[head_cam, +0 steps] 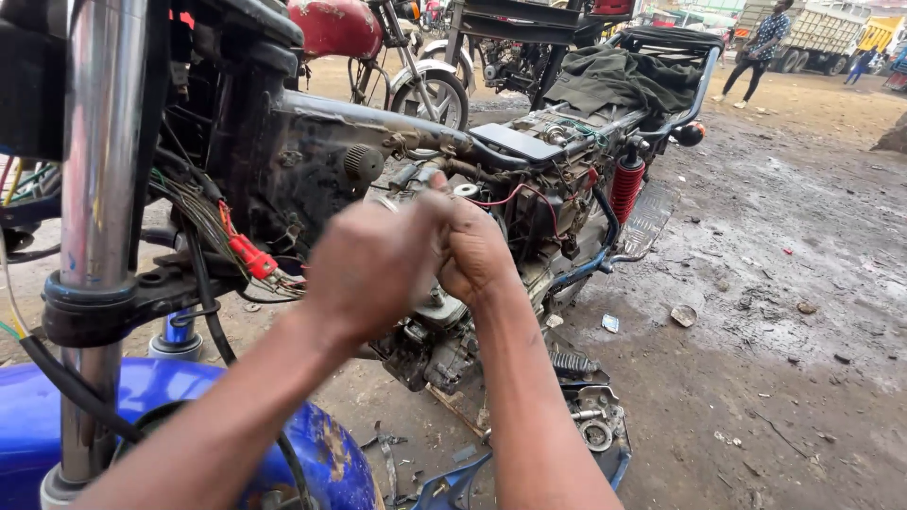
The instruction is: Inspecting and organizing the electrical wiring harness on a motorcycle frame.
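Both hands meet over the stripped motorcycle's engine [439, 335], just under the bare frame tube [378, 118]. The left hand [373, 264] is curled into a tight fist, the right hand [477, 250] pressed against it, fingers folded; whatever they grip is hidden between them, so it cannot be told. The engine lies directly beyond and below the knuckles, its length running along the frame away from the person. A chrome fork [99, 142] stands left of the engine, and a red spring [625, 189] sits behind it.
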